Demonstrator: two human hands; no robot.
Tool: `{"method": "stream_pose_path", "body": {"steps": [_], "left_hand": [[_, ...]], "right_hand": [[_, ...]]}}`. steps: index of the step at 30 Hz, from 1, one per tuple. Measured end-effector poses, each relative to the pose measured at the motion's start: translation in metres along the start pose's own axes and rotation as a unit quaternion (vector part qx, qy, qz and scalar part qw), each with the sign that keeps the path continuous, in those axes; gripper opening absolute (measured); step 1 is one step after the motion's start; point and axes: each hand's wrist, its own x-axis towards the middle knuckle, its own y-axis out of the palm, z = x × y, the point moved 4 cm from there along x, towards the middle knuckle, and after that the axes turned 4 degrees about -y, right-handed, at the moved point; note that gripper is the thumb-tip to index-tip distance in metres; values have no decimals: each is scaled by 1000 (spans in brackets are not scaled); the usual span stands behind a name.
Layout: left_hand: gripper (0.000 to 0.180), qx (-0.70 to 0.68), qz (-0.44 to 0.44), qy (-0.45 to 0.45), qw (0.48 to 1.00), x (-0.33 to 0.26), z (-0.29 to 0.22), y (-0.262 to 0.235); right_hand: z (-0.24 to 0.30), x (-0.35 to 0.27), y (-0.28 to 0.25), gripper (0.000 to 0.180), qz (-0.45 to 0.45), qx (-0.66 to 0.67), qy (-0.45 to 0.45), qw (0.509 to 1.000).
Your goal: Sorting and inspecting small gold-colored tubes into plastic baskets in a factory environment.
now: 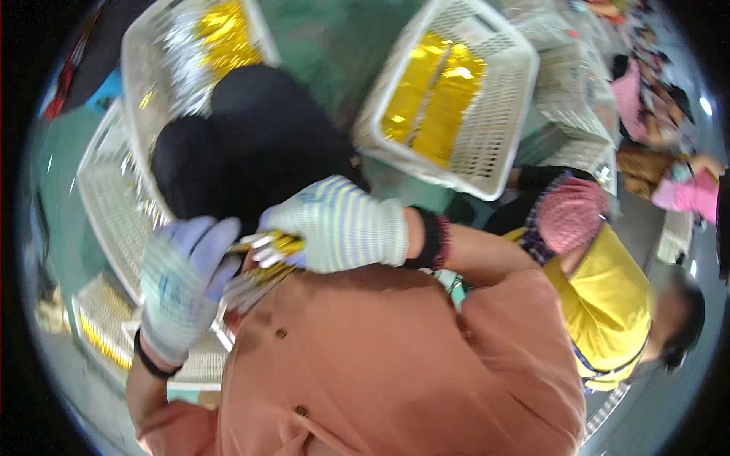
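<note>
Both hands wear pale knit gloves with blue and lilac stripes, held close together in front of my chest. My right hand (346,226) is closed around a small bundle of shiny gold and silver foil pieces (275,249); motion blur hides their exact kind. My left hand (185,277) has its fingers bent and pressed together at the left end of this bundle, seeming to pinch its tips. Just beyond the hands are my dark-clad legs (255,144).
A white perforated crate (518,99) with gold foil stacks (433,99) stands ahead right. Another crate (141,45), ahead left, holds silver and gold pieces. More crates (103,175) lie at left. Close on my right sits a person in a yellow garment (608,304).
</note>
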Motion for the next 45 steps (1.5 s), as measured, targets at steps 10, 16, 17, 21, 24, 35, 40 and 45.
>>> {"method": "stream_pose_path", "body": {"steps": [10,16,17,21,24,35,40,45], "left_hand": [[13,-175,123,-149,965,-12,9,-21],[12,-273,171,-265,909,-22,30,1],[16,-218,58,-212,951,-12,14,-7],[36,-82,-52,-39,995,-21,26,-3],[17,-140,-41,-61,987,-20,26,-3],[36,-108,-63,-18,992,-15,48,21],[16,-196,-25,-31,980,8,44,10],[16,-187,-7,-98,977,-5,54,15]], "right_hand": [[36,-3,-10,15,5,-197,-140,970],[22,16,-3,26,78,-176,-49,980],[18,17,-6,27,83,-141,-12,986],[16,12,-7,26,65,-69,9,995],[20,13,-15,23,64,-186,-73,978],[-2,8,-22,16,7,-100,-67,993],[2,4,-37,29,70,-290,-109,948],[4,16,-21,29,84,-343,-106,930]]}}
